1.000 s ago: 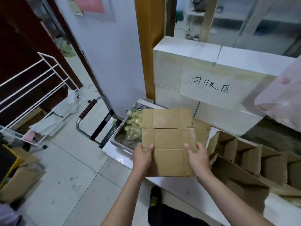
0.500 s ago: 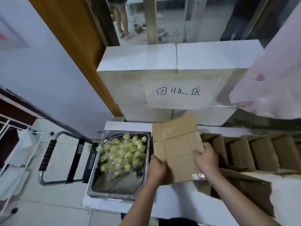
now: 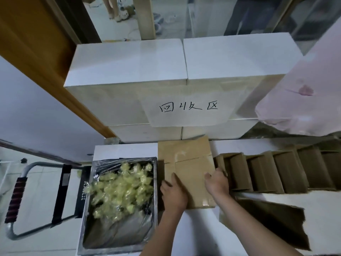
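the left hand lays its thumb flat on top of the flattened carton while its fingers drop over the carton's edge on the side facing the steel tray. they are hidden there, so how far they curl under cannot be told. the right hand mirrors it on the edge away from the tray, thumb on top and fingers bent round the side. both hands pinch the board between thumb and fingers.

the carton lies on the white table just beside the tray's wall, with its far end close to the white boxes stacked behind the tray.

the likely trouble is crowding. the left fingers sit in the narrow gap at the tray wall, and a sideways shift could catch the cling film lining the tray and disturb the yellow wrapped pieces. on the carton's side away from the tray, the right knuckles touch or nearly touch the cardboard dividers, so a push that way could knock the row askew. the far flap looks slightly lifted and could fold if driven against the boxes.
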`<state>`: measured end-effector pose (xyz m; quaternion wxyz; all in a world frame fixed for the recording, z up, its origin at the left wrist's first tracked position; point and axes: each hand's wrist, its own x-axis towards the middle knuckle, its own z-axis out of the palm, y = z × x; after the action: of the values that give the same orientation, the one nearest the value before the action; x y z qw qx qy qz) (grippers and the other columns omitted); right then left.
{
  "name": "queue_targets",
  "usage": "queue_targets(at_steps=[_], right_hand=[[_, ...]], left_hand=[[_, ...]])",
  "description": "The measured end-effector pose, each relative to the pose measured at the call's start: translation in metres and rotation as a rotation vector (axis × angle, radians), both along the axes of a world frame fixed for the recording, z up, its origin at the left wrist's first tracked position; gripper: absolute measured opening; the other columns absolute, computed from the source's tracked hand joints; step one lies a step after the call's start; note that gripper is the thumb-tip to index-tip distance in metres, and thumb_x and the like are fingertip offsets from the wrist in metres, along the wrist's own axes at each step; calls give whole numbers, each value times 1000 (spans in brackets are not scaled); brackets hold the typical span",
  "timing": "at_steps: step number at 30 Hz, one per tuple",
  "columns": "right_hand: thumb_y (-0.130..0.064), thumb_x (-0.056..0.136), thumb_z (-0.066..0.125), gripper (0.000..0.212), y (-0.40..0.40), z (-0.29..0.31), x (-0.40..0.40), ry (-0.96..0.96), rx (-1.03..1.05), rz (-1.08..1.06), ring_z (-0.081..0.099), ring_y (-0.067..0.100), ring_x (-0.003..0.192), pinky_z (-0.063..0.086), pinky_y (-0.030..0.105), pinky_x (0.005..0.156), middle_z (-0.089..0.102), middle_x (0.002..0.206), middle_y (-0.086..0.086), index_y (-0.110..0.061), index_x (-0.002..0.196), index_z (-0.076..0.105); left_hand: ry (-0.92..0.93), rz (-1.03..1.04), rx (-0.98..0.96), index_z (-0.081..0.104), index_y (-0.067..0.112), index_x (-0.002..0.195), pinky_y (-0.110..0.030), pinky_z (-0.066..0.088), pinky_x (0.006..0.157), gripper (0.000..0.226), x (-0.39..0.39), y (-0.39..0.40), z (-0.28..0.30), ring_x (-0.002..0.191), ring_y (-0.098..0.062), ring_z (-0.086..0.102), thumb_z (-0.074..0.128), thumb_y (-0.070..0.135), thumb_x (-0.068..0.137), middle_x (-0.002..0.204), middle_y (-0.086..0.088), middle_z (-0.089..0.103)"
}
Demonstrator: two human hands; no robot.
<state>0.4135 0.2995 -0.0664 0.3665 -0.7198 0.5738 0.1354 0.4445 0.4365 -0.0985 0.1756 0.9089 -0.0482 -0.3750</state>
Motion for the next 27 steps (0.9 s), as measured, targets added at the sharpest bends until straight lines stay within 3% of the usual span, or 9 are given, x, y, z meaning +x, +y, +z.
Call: queue_targets(at_steps=[7,12,17,21,23,25,27], right_hand=[[-21,100,49,43,7,-40,35,251,49,19,59,39,117,45,35,75,59,130,21,-2,137,35],[-24,101,49,53,4,-64,40,304,18,117,55,37,123,51,41,92,52,138,23,5,142,32],[-35,101,53,55,9,-75,35,339,-93,212,59,32,118,53,39,82,53,135,18,2,138,36],[-17,102,45,50,24,-78,33,301,-219,202,49,32,125,49,37,94,40,143,21,1,145,26],[-11,97,52,62,32,-77,25,208,-318,270,43,32,129,48,35,98,32,148,21,-3,150,21],[-11,90,60,81,37,-80,18,125,-373,408,30,35,141,46,36,105,19,156,23,-9,156,13],[-17,90,61,96,36,-90,16,74,-364,596,6,36,152,31,43,119,1,163,21,-16,158,-5]], left_hand=[[14,-234,87,-1,20,161,-49,29,117,72,12,6,-33,151,-41,-1,37,12,99,163,-22,-15],[-33,-281,130,-9,18,160,-43,34,113,78,17,8,-42,151,-39,1,39,14,98,163,-22,-14],[-41,-309,164,-18,18,158,-37,41,107,88,17,8,-46,151,-40,0,43,9,94,163,-23,-17],[-59,-311,145,-19,18,158,-33,44,104,86,15,10,-48,153,-35,-6,38,4,94,163,-18,-23],[-143,-347,112,-19,16,157,-27,44,102,83,16,12,-54,153,-31,-14,33,0,94,162,-13,-30],[-238,-378,70,-20,14,157,-22,29,114,81,17,13,-63,151,-28,-24,31,1,95,160,-10,-34],[-288,-371,8,-17,13,157,-22,-3,117,78,23,10,-73,148,-28,-30,32,7,97,159,-9,-34]])
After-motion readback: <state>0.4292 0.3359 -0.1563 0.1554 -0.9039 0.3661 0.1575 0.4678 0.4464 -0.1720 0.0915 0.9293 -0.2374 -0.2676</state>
